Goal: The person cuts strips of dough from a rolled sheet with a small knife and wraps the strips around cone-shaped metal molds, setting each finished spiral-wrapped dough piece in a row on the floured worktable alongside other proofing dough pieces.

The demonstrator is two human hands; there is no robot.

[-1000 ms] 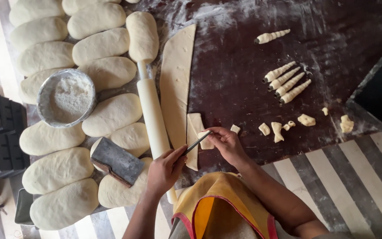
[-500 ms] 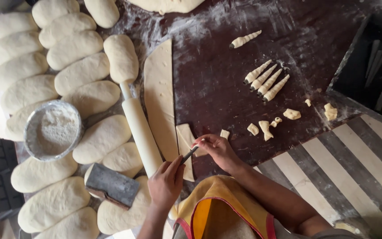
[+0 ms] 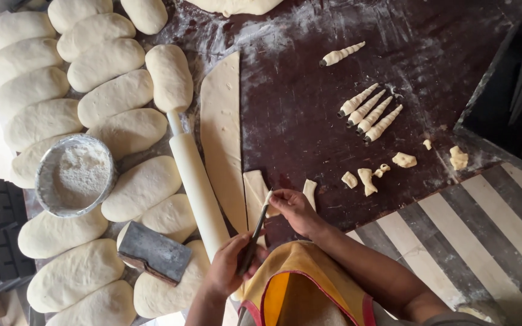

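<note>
The left hand is closed around the handle of a knife, its blade tip resting on a small dough strip at the near edge of the dark floured table. The right hand pinches that strip's near end. Just left lie a long rolled dough sheet and a rolling pin.

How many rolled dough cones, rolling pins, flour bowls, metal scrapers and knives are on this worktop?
Rolled dough cones: 5
Rolling pin: 1
Flour bowl: 1
Metal scraper: 1
Knife: 1
Total: 9
</note>
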